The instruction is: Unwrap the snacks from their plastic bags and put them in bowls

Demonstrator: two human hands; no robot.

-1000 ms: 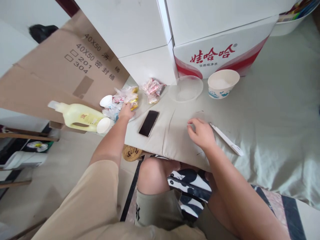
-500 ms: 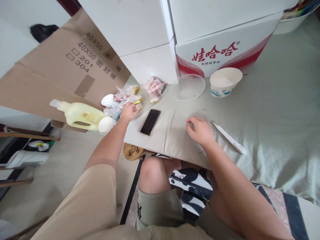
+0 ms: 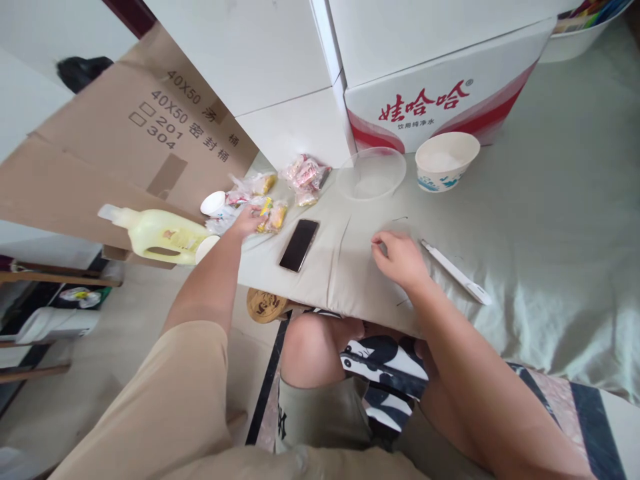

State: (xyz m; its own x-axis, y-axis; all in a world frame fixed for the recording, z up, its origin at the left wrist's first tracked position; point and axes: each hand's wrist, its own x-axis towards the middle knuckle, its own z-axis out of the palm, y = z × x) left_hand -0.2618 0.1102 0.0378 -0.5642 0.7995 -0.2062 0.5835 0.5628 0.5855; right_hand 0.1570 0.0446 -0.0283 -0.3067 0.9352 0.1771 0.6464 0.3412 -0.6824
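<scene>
My left hand [image 3: 247, 221] is at the left of the cloth-covered surface, its fingers closed on a small clear packet with yellow print [image 3: 273, 217]. Beside it lie more plastic-wrapped packets [image 3: 259, 183] and a white paper cup [image 3: 213, 203]. My right hand [image 3: 400, 259] rests on the cloth with thumb and fingers curled together; whatever they may hold is too small to make out. Thin dark strands [image 3: 400, 219] show near that hand. To its right lies a white, slim, knife-like tool [image 3: 455, 272]. Between my hands is a black phone [image 3: 299, 245].
A translucent round bowl [image 3: 373, 175] and a patterned paper bowl [image 3: 447, 162] with white contents stand before a white-and-red carton [image 3: 440, 113]. Pink packets [image 3: 306, 177] lie by the white boxes. A yellow detergent bottle [image 3: 167, 235] leans near a brown carton [image 3: 125, 143].
My left hand has drawn back slightly to the left, and the yellow-printed packet now shows more fully at its fingers. My right hand stays in place. The view has shifted a little.
</scene>
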